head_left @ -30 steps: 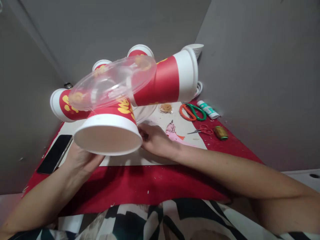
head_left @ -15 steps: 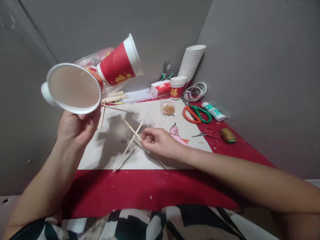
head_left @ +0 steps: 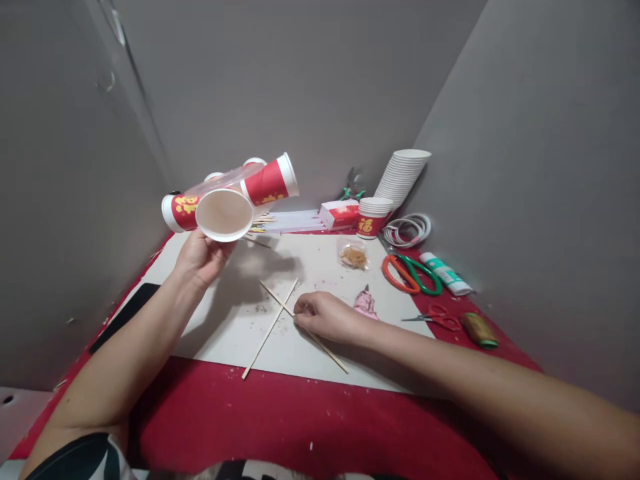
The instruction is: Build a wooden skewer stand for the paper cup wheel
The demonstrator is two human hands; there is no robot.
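My left hand (head_left: 201, 261) holds up a cluster of red and white paper cups (head_left: 267, 185) fixed around a clear plastic piece. One cup's open mouth faces me. The fingers are partly hidden under the cups. On the white board (head_left: 200, 333), two thin wooden sticks (head_left: 264, 337) lie crossed in an X. My right hand (head_left: 333, 319) has its thumb and fingers closed on the stick that runs down to the right, just below the crossing. A pink crumpled piece with a dark tip (head_left: 367, 303) lies just beyond that hand.
To the right are orange-and-green-handled scissors (head_left: 413, 275), small red scissors (head_left: 435, 318), a thread spool (head_left: 479, 330) and a white-green tube (head_left: 446, 273). Behind stand stacked cups (head_left: 403, 177), a red-white box (head_left: 340, 215) and a bag of rubber bands (head_left: 353, 256). A black flat object (head_left: 125, 317) lies left.
My left hand has carried the cup cluster forward, away from me, and it has turned a little. The crossed sticks now lie lower on the board, with my right hand still at them. The view has shifted.
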